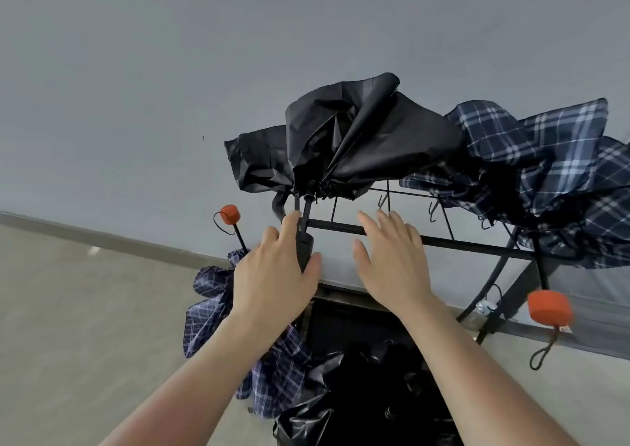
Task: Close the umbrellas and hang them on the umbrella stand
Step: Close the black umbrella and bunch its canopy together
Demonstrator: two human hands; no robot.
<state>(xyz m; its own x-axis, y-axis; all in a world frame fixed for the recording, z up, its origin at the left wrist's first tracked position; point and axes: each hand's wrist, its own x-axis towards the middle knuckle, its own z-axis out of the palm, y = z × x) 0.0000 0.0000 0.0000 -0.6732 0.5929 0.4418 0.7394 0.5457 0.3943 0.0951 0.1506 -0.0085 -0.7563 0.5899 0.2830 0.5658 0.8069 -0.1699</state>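
A black umbrella with a slack, half-folded canopy is held up in front of the wall. My left hand is wrapped around its black handle just below the canopy. Beside it, my right hand is spread flat with nothing in it, over the top bar of the black metal umbrella stand. A blue plaid umbrella with an orange handle hangs on the stand at the right. Another blue plaid umbrella with an orange handle hangs at the left, partly hidden behind my left arm.
Empty hooks hang from the stand's rear rail. Black umbrella fabric lies bunched low in the stand. A grey wall rises behind, with beige floor at the left.
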